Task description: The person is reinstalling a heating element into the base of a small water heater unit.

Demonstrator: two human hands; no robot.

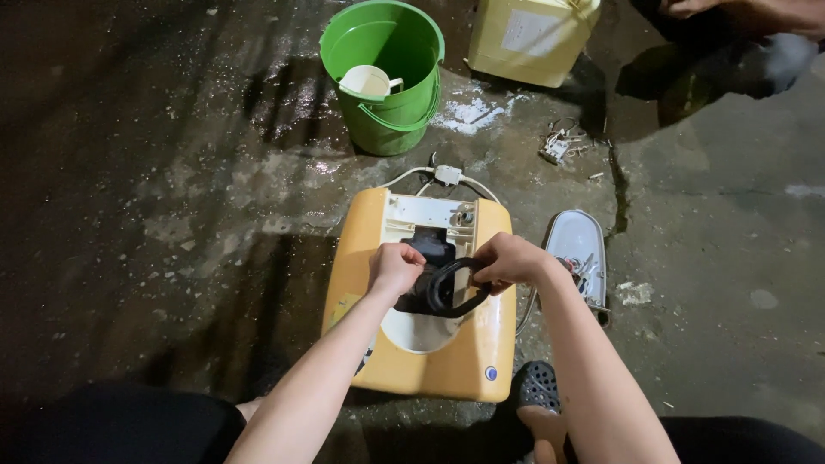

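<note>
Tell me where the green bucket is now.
In the head view the green bucket stands on the wet floor at top centre, beyond the yellow housing, left of the pale yellow canister.

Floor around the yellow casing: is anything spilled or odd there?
Yes. White powder is scattered on the wet concrete floor beside the green bucket, and a small wired part lies loose nearby.

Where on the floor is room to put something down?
Bare concrete floor lies left of the yellow plastic housing and green plastic bucket, and far right beyond the grey oval cover. Between bucket and housing, white wires crowd it.
</note>
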